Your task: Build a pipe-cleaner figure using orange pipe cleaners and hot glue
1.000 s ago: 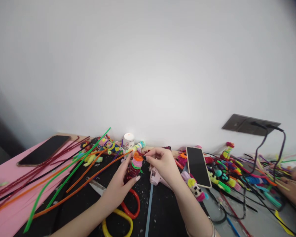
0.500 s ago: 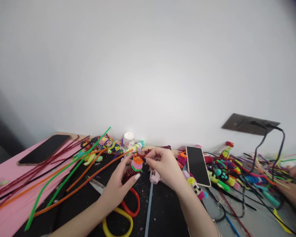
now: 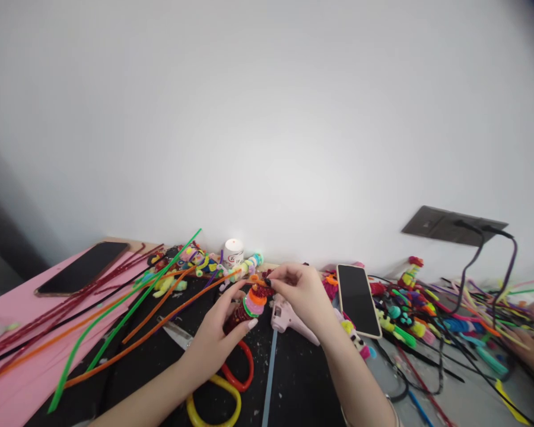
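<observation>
My left hand (image 3: pixel 216 332) is closed around a small pipe-cleaner figure (image 3: pixel 254 303), dark red below with green, pink and orange bands above. The figure leans to the right. At its top, my right hand (image 3: pixel 300 290) pinches a dark red fuzzy piece (image 3: pixel 263 289) between thumb and fingers; how the piece joins the figure is hidden. Just below the right hand lies a pale pink glue gun (image 3: pixel 289 317), with a long pale blue strip (image 3: pixel 270 379) running from it toward me. Scissors (image 3: pixel 218 382) with red and yellow handles lie under my left wrist.
Long pipe cleaners (image 3: pixel 129 308) spread over the pink sheet (image 3: pixel 9 320) at left, beside a dark phone (image 3: pixel 84 268). Another phone (image 3: pixel 359 300) lies right of my hands. Finished figures and loose stems (image 3: pixel 409 320) crowd the right, near another person's hand (image 3: pixel 531 350) and plugged-in cables (image 3: pixel 465 267).
The figure has tipped to the right in my left hand, and its top shows more. My right hand has shifted slightly right, still pinching at the top.
</observation>
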Motion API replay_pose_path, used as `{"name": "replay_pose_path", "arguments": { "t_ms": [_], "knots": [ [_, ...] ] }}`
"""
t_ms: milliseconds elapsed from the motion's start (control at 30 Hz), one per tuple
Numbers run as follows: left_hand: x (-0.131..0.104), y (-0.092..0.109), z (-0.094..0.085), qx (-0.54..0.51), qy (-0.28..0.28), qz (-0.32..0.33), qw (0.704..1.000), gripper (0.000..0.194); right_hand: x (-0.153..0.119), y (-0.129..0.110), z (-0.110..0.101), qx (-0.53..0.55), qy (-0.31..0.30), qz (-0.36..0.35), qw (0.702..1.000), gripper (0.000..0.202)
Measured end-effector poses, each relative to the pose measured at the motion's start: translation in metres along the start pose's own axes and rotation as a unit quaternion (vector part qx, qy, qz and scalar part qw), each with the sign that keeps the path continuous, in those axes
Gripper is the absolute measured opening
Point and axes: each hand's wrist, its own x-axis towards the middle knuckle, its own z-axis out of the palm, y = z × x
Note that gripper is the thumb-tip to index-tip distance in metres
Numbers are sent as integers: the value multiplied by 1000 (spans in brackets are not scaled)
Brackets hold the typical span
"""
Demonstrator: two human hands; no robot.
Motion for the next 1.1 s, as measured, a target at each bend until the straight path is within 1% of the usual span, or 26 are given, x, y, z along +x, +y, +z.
{"name": "replay_pose_path", "arguments": {
  "t_ms": [100,333,433,500,633,700,833,933,1033,1100],
  "knots": [
    [0,0,0,-13,-1,-5,1000,57,0,3,0,-3,-39,-7,999,6],
    [0,3,-1,-17,-14,-8,1000,55,2,10,-4,-47,-71,-46,995,12],
    [0,2,-1,-21,-13,-6,1000,55,4,12,-4,-49,-76,-47,995,12],
    [1,2,-1,-32,-8,0,999,54,5,13,-5,-36,-56,-32,997,12],
    [3,3,-1,-65,25,-6,998,55,8,13,-8,23,13,14,1000,10],
    [5,4,-1,-89,48,-23,995,57,8,11,-10,44,20,27,998,9],
    [9,5,-1,-145,74,-40,986,60,7,11,-15,57,4,52,997,11],
    [11,3,-2,-161,83,-45,983,61,8,18,-18,72,-28,78,994,13],
    [10,2,-2,-166,71,-58,982,63,8,22,-18,96,-58,85,990,14],
    [9,4,-2,-164,53,-57,983,62,7,19,-15,112,-69,83,988,14]
  ]
}}
